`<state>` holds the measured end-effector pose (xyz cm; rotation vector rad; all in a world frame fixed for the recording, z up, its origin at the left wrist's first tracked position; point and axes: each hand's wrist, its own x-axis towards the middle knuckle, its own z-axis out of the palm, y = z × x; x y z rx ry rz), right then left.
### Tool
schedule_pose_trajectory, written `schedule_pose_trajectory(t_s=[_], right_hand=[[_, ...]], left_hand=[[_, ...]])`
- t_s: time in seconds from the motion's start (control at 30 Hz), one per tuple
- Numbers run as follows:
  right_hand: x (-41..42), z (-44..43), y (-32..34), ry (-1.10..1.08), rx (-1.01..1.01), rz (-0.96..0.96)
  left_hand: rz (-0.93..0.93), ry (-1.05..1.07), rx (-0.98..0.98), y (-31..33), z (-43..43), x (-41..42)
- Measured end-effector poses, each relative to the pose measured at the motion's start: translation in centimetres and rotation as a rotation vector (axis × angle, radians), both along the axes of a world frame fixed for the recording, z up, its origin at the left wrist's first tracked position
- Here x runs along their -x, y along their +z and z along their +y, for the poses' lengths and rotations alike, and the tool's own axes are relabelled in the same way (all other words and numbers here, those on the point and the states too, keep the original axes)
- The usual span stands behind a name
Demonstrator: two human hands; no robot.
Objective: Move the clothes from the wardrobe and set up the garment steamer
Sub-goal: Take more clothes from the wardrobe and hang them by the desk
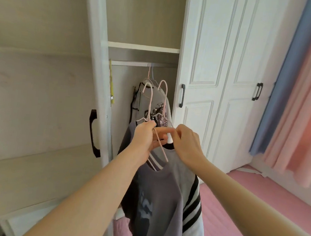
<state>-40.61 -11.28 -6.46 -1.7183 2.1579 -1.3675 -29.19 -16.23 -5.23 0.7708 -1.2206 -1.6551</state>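
Note:
My left hand (144,136) grips two pink wire hangers (150,101) just below their hooks, in front of the open wardrobe (143,47). From them hang a dark grey printed T-shirt (157,199) and a light grey shirt with black sleeve stripes (192,195). My right hand (186,142) pinches the hanger wire and the light shirt's collar beside the left hand. Behind them, a white printed garment (158,106) still hangs on the wardrobe rail (143,64) on further hangers. No garment steamer is in view.
The wardrobe's open door (37,94) with a black handle stands close on the left. Shut white doors (223,77) with black handles are to the right. Blue and pink curtains (305,86) hang at far right. A pink surface (246,215) lies below.

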Motion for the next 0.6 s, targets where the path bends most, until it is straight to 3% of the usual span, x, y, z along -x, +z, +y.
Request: schedule_pose_trajectory(t_s=[0.2, 0.6], right_hand=[[-1.1, 7.3, 0.3, -0.01, -0.026, 0.004], [-0.3, 17.0, 0.4, 0.057, -0.045, 0.098]], left_hand=[[0.021, -0.21, -0.02, 0.1, 5.9, -2.6], [0.123, -0.209, -0.094, -1.0, 15.7, -4.2]])
